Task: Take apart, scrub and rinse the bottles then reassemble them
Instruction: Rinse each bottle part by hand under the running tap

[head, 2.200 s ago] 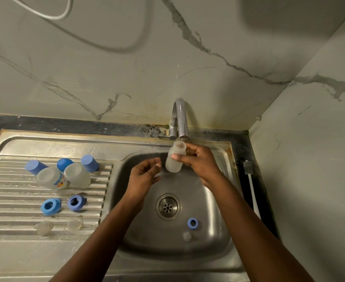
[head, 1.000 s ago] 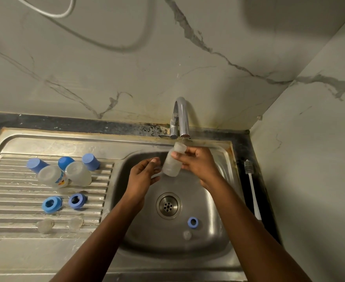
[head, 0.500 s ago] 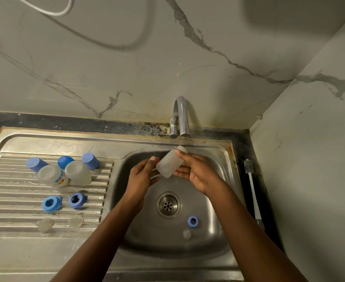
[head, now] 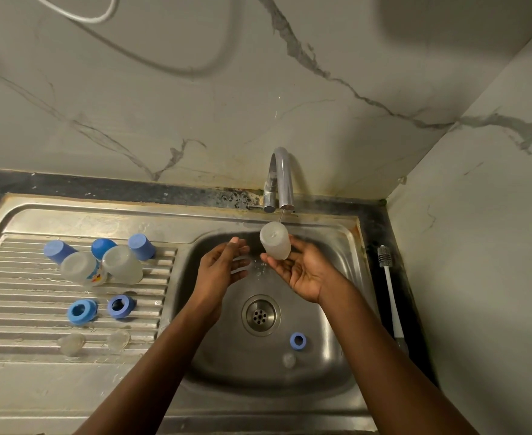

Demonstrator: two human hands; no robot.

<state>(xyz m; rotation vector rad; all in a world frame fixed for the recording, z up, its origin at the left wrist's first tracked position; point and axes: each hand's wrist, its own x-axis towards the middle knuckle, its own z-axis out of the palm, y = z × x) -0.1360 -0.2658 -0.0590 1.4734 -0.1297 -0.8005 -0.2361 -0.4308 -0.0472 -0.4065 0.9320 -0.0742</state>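
Rinsing looks half done: right hand grips a bottle base-up under the tap, left hand open, empty. Two bottles, caps and rings lie apart on the drainer; reassembly is not started.

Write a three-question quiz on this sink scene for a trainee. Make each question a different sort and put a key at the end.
1. Multiple choice: what does the right hand hold under the tap?
A) a teat
B) a translucent bottle
C) a sponge
2. True or false: the left hand grips a brush.
3. Fill in the number: ___ blue rings lie on the drainboard.

Key:
1. B.
2. False. Its fingers are relaxed and hold nothing.
3. Two.
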